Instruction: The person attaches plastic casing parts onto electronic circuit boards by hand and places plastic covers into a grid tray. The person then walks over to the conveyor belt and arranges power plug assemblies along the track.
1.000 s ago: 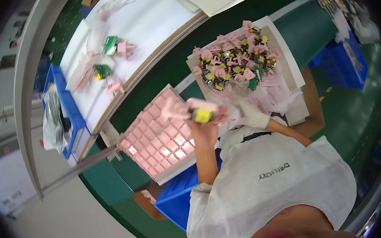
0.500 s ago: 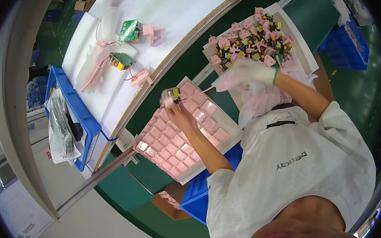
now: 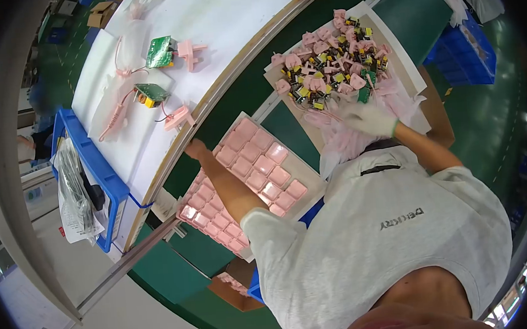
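While leaning in from the bottom of the frame, wears a pale grey short-sleeved shirt (image 3: pixel 375 242) with dark lettering across the chest. Extends the bare left hand (image 3: pixel 195 149) to left of centre, close to a brown wood-edged rail; cannot tell, at this size, whether with fingers apart or together, or around anything. Has the right hand (image 3: pixel 366 120), in a white knitted glove (green at the cuff), right of centre, over crumpled pinkish translucent plastic bags (image 3: pixel 338 136) and near the lower side of a heap of pink plastic plugs with yellow-and-black electronic parts (image 3: pixel 330 66). Cannot tell if clamped on a bag or merely touching, with the fingertips blurred against the pile.

Below both forearms, at centre, see close rows of glossy pink square plastic pieces (image 3: pixel 255 179) on a pale flat board (image 3: pixel 309 168). Find the heap at upper right of centre, in a pale shallow cardboard tray (image 3: pixel 405 60), with a green circuit board (image 3: pixel 364 95) among the plugs.

Beyond the rail, at upper left, note a white tabletop (image 3: pixel 214 13) bearing two green boards (image 3: pixel 159 52) wired to pink plugs (image 3: pixel 179 118), beside clear plastic bags with pink cords (image 3: pixel 111 114). At far left, see a blue plastic bin (image 3: pixel 114 191) holding clear bags; at upper right, a blue crate (image 3: pixel 462 56).
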The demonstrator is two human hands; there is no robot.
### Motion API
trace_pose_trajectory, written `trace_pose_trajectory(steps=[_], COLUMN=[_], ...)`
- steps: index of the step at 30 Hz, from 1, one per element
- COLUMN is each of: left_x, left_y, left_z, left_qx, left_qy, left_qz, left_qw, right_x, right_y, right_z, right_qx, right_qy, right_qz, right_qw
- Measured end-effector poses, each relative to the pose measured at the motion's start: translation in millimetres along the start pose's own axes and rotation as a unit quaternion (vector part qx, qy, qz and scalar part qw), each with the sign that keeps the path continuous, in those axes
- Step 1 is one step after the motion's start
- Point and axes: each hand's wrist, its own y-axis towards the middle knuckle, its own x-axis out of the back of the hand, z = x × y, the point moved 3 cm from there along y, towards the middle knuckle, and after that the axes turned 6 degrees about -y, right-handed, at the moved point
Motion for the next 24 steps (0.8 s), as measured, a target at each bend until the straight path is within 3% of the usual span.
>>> trace_pose_trajectory(steps=[3,4,6,8,10,12,13,15,17,20,24], left_x=[42,52,62,69,68,63,58,48,40,27,11], left_y=[-49,-67,-102,-142,-183,-222,-244,-297,-340,-406,-460], left_z=[-37,-47,-60,-75,-93,-107,-112,-135,-118,-99,-102], left_qx=[0.062,0.065,0.053,0.048,0.037,-0.013,-0.054,-0.039,-0.026,0.019,0.060], left_qy=[-0.115,-0.105,-0.157,-0.172,-0.119,-0.074,-0.053,-0.038,-0.070,-0.004,0.009], left_qz=[0.043,0.038,0.054,0.063,0.113,0.166,0.198,0.254,0.285,0.350,0.371], left_qw=[0.990,0.992,0.985,0.982,0.986,0.983,0.977,0.966,0.956,0.937,0.927], right_x=[-7,-5,10,18,43,50,47,30,24,28,40], right_y=[-74,-84,-90,-68,-26,13,26,41,42,38,20], right_z=[-43,-50,-72,-97,-73,-53,-58,-65,-77,-89,-88], right_qx=[-0.168,-0.167,-0.216,-0.131,-0.067,0.054,0.061,0.081,0.085,0.090,0.013], right_qy=[0.030,0.037,0.042,-0.073,-0.062,-0.187,-0.180,-0.303,-0.299,-0.305,-0.314], right_qz=[0.091,0.100,0.016,-0.064,-0.130,-0.213,-0.213,-0.206,-0.200,-0.180,-0.059], right_qw=[0.981,0.980,0.975,0.987,0.987,0.957,0.958,0.927,0.929,0.931,0.947])
